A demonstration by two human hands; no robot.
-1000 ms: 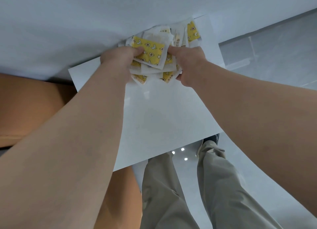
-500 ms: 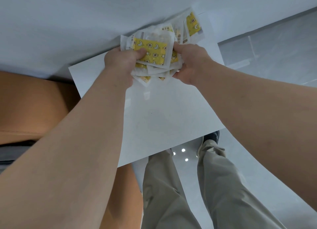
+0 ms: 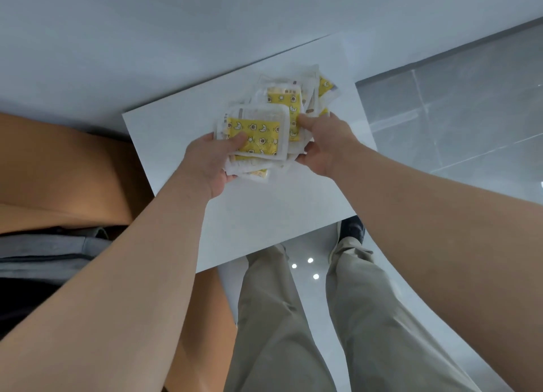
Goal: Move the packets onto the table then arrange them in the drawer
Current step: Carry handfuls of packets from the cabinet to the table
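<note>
A loose stack of several white packets [image 3: 264, 133] with yellow printed panels is held above the pulled-out white drawer [image 3: 164, 133]. My left hand [image 3: 210, 162] grips the stack's left side, thumb lying on the top packet. My right hand [image 3: 323, 143] grips the right side, thumb on top and fingers underneath. More packets [image 3: 323, 88] fan out at the far end of the stack. The white table [image 3: 205, 32] stretches across the top of the view, behind the drawer.
An orange-brown chair seat [image 3: 58, 180] with a grey garment [image 3: 44, 256] sits at the left beside the drawer. My legs in beige trousers [image 3: 279, 318] stand below the drawer front. Glossy grey floor tiles [image 3: 470, 103] lie to the right.
Both hands have drawn the stack of packets out from the back of the drawer, under the table edge, toward me. The stack now sits over the drawer's middle.
</note>
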